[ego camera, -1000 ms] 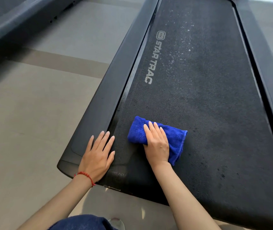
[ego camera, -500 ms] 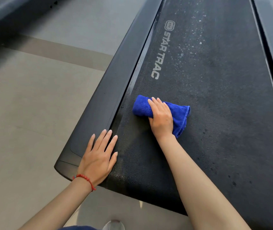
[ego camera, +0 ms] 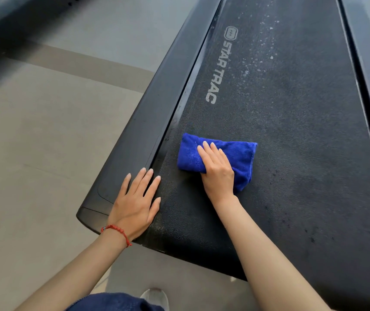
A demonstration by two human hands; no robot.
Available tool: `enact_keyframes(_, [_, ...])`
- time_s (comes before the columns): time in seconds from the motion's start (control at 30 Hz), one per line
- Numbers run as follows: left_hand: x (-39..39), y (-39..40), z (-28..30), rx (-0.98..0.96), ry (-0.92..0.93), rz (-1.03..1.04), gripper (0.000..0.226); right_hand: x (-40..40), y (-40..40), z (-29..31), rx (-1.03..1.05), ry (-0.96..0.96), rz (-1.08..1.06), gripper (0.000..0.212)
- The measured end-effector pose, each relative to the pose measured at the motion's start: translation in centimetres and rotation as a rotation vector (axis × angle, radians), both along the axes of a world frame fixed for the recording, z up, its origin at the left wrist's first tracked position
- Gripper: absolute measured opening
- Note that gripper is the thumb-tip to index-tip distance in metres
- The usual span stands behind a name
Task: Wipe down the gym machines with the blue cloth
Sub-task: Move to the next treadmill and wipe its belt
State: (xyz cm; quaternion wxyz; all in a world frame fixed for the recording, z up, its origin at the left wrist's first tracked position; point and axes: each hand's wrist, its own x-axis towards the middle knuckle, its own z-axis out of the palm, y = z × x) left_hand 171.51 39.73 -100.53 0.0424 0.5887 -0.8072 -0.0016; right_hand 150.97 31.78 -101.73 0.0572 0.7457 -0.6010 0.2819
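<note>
The folded, bright blue microfibre cloth [ego camera: 217,153] lies flat on the textured black running belt [ego camera: 291,131] of the treadmill, close to the belt's left edge and below the grey STAR TRAC lettering [ego camera: 219,68]. The right hand [ego camera: 216,169] rests on top of it, fingers straight and together, pressing it down rather than curling round it. The cloth's long axis runs across the belt, left to right, so each stroke along the belt sweeps a broad band. The left hand [ego camera: 138,203] lies flat with spread fingers across the seam between the belt and the smooth black side rail [ego camera: 157,108], near the machine's end, bracing the person; it holds nothing. Pale dusty specks [ego camera: 262,41] remain farther up the belt, directly ahead of the cloth, so the right hand, already on the cloth, is the one likely to push forward there.
</note>
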Motion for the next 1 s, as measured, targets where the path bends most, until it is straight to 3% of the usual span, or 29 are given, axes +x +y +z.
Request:
enact_keyframes(0.6, [-0.1,0.1,0.3,0.021,-0.002,0.005,0.053,-0.4,6.2,0.5,-0.088,0.261,0.079,0.043])
enact_keyframes(1.0, [-0.1,0.1,0.0,-0.01,-0.007,0.001,0.053,1.3,2.8,0.1,-0.161,0.147,0.053,0.037])
